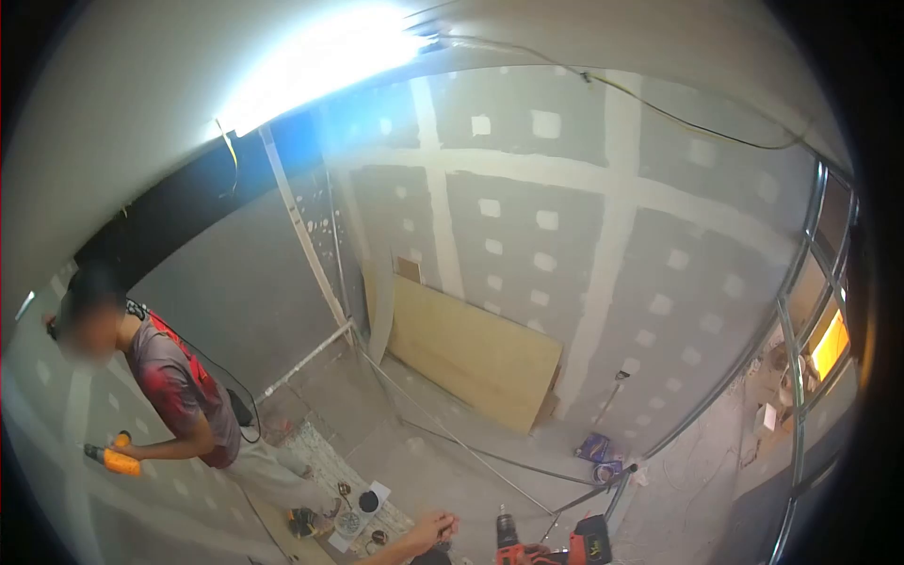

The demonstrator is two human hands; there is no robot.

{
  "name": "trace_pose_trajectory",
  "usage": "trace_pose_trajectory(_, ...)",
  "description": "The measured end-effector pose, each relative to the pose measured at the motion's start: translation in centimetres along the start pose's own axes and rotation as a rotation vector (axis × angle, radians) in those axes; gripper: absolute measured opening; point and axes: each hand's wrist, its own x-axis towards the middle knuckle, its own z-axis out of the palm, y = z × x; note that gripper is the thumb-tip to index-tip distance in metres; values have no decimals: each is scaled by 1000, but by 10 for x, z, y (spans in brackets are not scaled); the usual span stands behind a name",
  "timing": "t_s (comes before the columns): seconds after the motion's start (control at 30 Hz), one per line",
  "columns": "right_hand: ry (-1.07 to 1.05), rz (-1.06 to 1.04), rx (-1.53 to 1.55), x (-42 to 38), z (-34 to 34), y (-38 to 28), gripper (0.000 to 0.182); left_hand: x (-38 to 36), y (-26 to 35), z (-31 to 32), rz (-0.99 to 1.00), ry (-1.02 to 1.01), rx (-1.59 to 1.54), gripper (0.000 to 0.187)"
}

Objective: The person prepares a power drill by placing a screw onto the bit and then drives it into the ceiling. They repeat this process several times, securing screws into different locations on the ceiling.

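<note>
My left hand (438, 529) reaches in at the bottom centre, its fingers drawn together; whatever they hold, if anything, is too small to name. To its right, my right hand (537, 554) is wrapped round the grip of a red and black cordless drill (509, 533), mostly hidden by the tool. The drill's chuck points up, and its black battery (591, 540) is at the right. A gap separates my left hand from the drill.
At the left a co-worker (184, 377) holds an orange drill (121, 460). A plywood sheet (471, 353) leans on the patched wall. Metal bars (471, 452) cross the floor area. Purple packages (593, 446) lie at the right, near a metal frame (796, 377).
</note>
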Motion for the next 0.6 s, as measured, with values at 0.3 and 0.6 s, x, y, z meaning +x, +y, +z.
trace_pose_trajectory(0.3,-45,225,43,-38,94,-43,14,-11,-6,-24,-25,102,-158,23)
trace_pose_trajectory(0.6,-84,233,-22,-16,144,-83,19,39,88,-38,43,72,-78,21)
